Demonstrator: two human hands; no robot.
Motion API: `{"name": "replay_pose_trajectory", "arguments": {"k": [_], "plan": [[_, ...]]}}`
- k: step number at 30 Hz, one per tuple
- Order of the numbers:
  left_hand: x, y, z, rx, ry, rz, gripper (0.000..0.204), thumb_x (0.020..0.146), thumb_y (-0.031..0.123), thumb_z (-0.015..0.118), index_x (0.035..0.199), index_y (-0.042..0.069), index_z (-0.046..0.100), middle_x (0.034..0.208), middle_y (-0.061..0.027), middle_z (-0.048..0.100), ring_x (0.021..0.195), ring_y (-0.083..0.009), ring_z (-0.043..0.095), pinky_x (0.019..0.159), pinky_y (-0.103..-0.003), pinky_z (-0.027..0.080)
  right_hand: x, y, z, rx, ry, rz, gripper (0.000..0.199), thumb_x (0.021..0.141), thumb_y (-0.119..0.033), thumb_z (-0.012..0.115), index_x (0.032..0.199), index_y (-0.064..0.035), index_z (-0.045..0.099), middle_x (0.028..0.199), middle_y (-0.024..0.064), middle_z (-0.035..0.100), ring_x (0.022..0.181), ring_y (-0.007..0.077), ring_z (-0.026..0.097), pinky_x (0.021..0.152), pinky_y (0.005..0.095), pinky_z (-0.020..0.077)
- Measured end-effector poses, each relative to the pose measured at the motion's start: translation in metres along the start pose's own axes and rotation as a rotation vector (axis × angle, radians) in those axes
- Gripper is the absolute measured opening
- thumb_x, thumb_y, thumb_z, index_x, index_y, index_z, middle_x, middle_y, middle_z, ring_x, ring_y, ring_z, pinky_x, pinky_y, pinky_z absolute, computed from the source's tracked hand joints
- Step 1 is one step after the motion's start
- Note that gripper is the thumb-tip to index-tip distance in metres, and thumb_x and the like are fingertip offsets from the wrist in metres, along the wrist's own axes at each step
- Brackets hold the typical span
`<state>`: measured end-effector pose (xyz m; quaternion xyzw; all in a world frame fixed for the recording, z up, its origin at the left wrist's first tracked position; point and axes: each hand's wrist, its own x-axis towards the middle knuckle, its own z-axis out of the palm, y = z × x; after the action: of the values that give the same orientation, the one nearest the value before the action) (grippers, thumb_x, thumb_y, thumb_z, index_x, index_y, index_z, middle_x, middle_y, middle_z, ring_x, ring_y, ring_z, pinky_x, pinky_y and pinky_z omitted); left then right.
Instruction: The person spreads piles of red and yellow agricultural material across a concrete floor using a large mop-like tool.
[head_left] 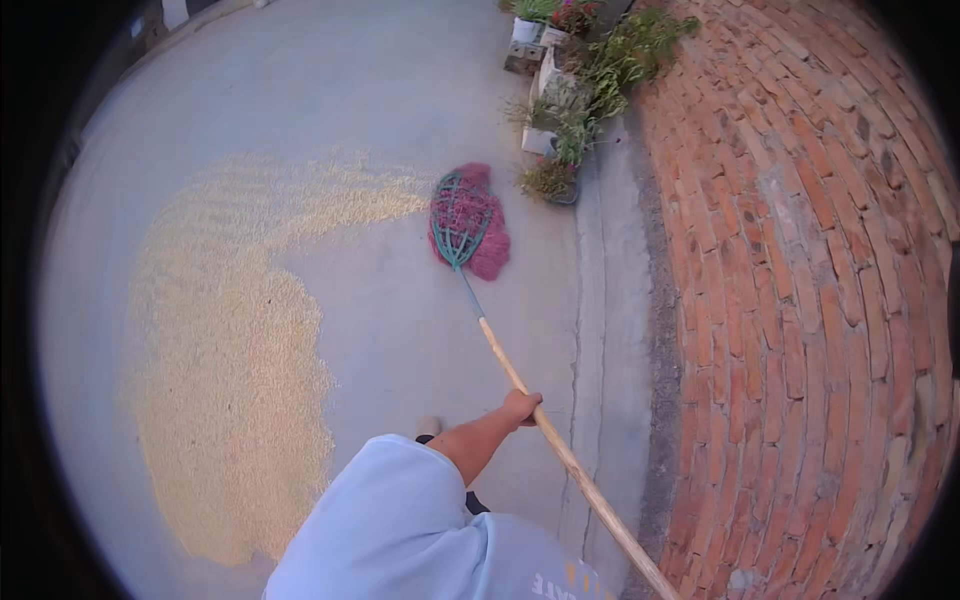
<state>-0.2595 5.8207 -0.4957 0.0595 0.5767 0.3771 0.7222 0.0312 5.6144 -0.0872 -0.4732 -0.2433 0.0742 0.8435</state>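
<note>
My left hand (522, 408) is closed round the wooden handle (580, 475) of a long-handled tool. The handle runs from the lower right up to a grey metal neck and a green ribbed, fork-like head (450, 240). A bunched purple-red mesh (487, 257) lies at the head, showing between its ribs and bulging out on its right. Whether the mesh is fastened to the head, I cannot tell. Just left of the head ends a narrow strip of pale yellow grain (350, 208). My right hand is out of view.
A broad layer of the grain (235, 400) covers the grey concrete floor (390, 340) on the left. Along the right side stands a red brick wall (790, 300), with a raised ledge (605, 330) at its foot. Potted plants (550, 180) line the far right.
</note>
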Motion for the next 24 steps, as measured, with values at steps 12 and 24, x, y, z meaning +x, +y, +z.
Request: {"name": "replay_pose_trajectory", "arguments": {"k": [12, 24], "plan": [[-0.031, 0.053, -0.213, -0.37, 0.406, 0.049, 0.024, 0.076, 0.018, 0.049, 0.088, -0.002, 0.044, 0.075, -0.0123, 0.053, 0.065, -0.0239, 0.058, 0.059, -0.037, 0.052, -0.061, 0.159, 0.158, 0.026, -0.371, 0.466, 0.023, 0.088, -0.022, 0.034, 0.068, -0.0119, 0.039, 0.048, -0.0038, 0.03, 0.037, 0.005, 0.026, 0.042, 0.018, 0.0304], [-0.032, 0.039, -0.166, -0.66, 0.457, 0.072, 0.015, 0.08, 0.011, 0.04, 0.09, 0.0, 0.038, 0.073, -0.0104, 0.046, 0.066, -0.0236, 0.052, 0.065, -0.04, 0.05, 0.042, 0.228, 0.106, 0.309, -0.293, 0.713, 0.023, 0.088, -0.025, 0.035, 0.069, -0.0141, 0.039, 0.048, -0.0037, 0.031, 0.038, 0.0058, 0.029, 0.046, 0.0214, 0.0319]]}}
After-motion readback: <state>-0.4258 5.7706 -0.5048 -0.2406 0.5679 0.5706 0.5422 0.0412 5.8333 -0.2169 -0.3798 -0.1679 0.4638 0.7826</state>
